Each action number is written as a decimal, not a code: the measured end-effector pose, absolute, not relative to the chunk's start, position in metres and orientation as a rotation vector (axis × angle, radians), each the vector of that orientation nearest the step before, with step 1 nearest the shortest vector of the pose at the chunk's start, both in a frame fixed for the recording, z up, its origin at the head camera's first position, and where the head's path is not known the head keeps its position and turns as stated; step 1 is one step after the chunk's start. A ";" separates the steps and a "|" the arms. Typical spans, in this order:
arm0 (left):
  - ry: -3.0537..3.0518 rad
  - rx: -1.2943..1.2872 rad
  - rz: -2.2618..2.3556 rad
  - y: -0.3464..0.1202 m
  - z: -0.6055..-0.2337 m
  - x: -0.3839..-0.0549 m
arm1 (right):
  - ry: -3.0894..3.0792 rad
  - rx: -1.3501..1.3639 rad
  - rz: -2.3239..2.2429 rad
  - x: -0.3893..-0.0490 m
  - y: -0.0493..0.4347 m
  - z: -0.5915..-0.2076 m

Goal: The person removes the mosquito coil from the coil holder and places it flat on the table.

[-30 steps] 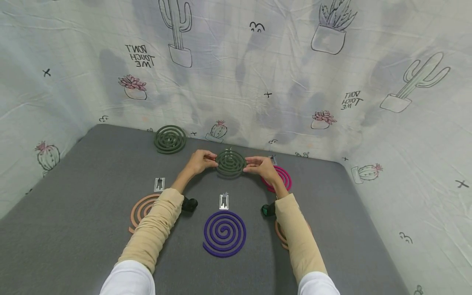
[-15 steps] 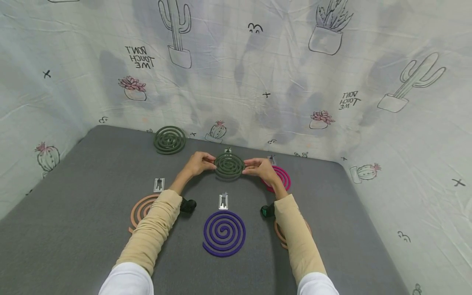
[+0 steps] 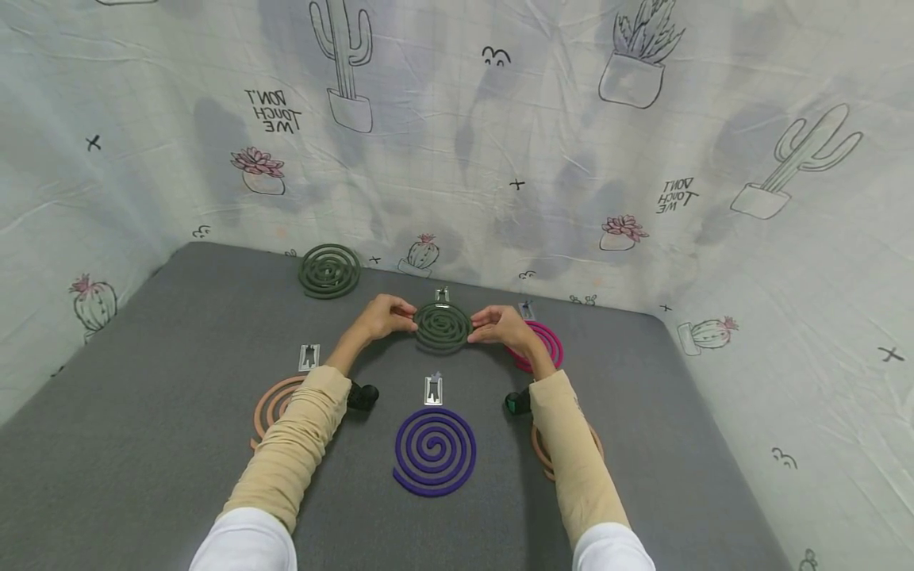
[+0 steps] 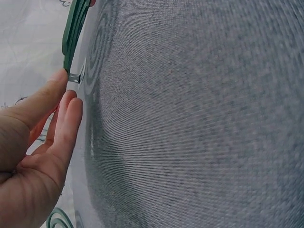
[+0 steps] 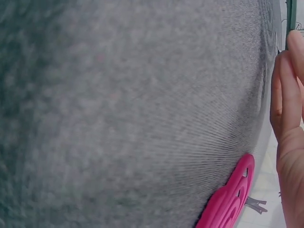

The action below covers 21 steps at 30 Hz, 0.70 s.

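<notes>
A dark green mosquito coil (image 3: 443,326) is held level between both hands near the back of the table, its shadow just below it on the cloth. My left hand (image 3: 385,316) pinches its left edge; in the left wrist view the thumb lies at the rim of the coil (image 4: 75,33) and the fingers are under it. From the other side my right hand (image 3: 498,326) pinches the right edge, with only a sliver of the coil (image 5: 291,21) showing in the right wrist view. A small metal coil stand (image 3: 442,295) lies right behind the held coil.
A second green coil (image 3: 329,271) lies at the back left. A pink coil (image 3: 555,342) is beside the right wrist, a purple coil (image 3: 435,452) in front. Orange coils (image 3: 266,408) are partly under the forearms. More metal stands (image 3: 433,390) lie about; a patterned cloth (image 3: 457,143) hangs behind.
Both hands have brought the green coil slightly lower and nearer to me. The metal stand behind it now shows more fully.
</notes>
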<state>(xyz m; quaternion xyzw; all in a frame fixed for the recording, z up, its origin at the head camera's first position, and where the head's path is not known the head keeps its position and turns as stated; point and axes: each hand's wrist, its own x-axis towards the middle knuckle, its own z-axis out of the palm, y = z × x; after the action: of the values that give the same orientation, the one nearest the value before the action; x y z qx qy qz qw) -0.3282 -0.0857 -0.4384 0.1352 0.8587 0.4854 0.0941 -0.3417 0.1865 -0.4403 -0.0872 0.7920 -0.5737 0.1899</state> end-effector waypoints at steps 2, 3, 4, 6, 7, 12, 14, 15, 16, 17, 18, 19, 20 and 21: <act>2.548 0.403 1.441 -0.086 -0.438 -0.328 | 2.234 -0.221 -1.593 -0.342 0.185 -0.440; 2.551 0.402 1.440 -0.086 -0.438 -0.328 | 2.240 -0.216 -1.584 -0.342 0.185 -0.439; 2.554 0.401 1.440 -0.086 -0.438 -0.328 | 2.252 -0.220 -1.571 -0.342 0.184 -0.439; 2.555 0.401 1.435 -0.087 -0.438 -0.328 | 2.264 -0.219 -1.558 -0.342 0.183 -0.439; 2.558 0.401 1.427 -0.087 -0.439 -0.328 | 2.267 -0.223 -1.552 -0.342 0.183 -0.438; 2.528 0.438 1.373 -0.090 -0.441 -0.329 | 2.265 -0.230 -1.520 -0.341 0.182 -0.438; 2.501 0.460 1.359 -0.091 -0.442 -0.331 | 2.260 -0.236 -1.508 -0.340 0.182 -0.438; 2.492 0.475 1.349 -0.092 -0.442 -0.332 | 2.261 -0.237 -1.503 -0.340 0.181 -0.438; 2.491 0.493 1.334 -0.093 -0.442 -0.333 | 2.262 -0.243 -1.499 -0.339 0.181 -0.438; 2.488 0.509 1.327 -0.093 -0.442 -0.334 | 2.269 -0.250 -1.492 -0.339 0.181 -0.437; 2.488 0.525 1.316 -0.093 -0.442 -0.335 | 2.277 -0.257 -1.484 -0.338 0.180 -0.437; 2.490 0.540 1.305 -0.094 -0.441 -0.336 | 2.285 -0.261 -1.477 -0.338 0.180 -0.436; 2.495 0.553 1.293 -0.094 -0.441 -0.337 | 2.296 -0.259 -1.469 -0.337 0.179 -0.435; 2.510 0.571 1.269 -0.093 -0.440 -0.338 | 2.309 -0.262 -1.456 -0.336 0.179 -0.434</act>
<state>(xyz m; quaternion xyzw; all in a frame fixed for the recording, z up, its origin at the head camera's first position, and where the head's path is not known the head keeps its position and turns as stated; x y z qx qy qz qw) -0.3379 -0.0935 -0.4402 0.1971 0.8665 0.4381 0.1355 -0.3363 0.1788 -0.4337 -0.0937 0.8252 -0.5205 0.1984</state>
